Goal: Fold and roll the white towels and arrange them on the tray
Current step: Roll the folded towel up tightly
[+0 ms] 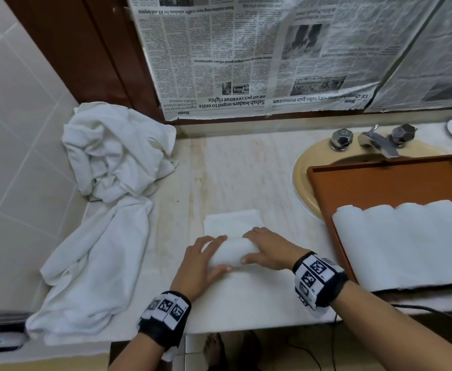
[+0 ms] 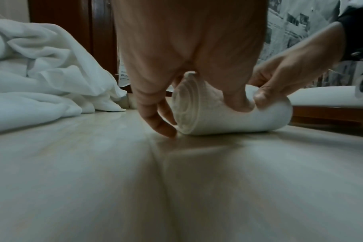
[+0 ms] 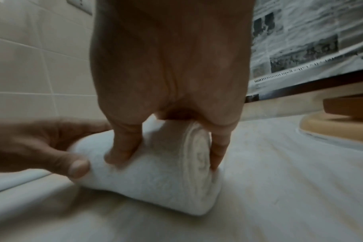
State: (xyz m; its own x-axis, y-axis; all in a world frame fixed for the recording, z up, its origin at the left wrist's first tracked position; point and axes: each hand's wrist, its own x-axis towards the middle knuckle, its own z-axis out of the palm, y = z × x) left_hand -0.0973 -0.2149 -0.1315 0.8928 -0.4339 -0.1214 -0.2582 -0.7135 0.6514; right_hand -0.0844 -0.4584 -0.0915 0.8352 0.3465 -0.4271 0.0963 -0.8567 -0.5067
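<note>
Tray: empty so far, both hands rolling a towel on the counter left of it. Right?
Not empty. The head view shows the tray already holding rolled towels at its near end. The rest stands: left hand and right hand grip the half-rolled towel on the counter.

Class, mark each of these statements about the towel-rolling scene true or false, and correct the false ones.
1. Both hands grip the half-rolled white towel on the pale marble counter. True: the left hand holds one end and the right hand the other.
2. The brown rectangular tray holds no towels. False: rolled white towels lie side by side in it.
3. A heap of loose white towels lies left of the hands. True.
4. The towel is rolled up completely. False: a flat part still lies beyond the roll.
5. The chrome tap is running. False: no water shows.
</note>
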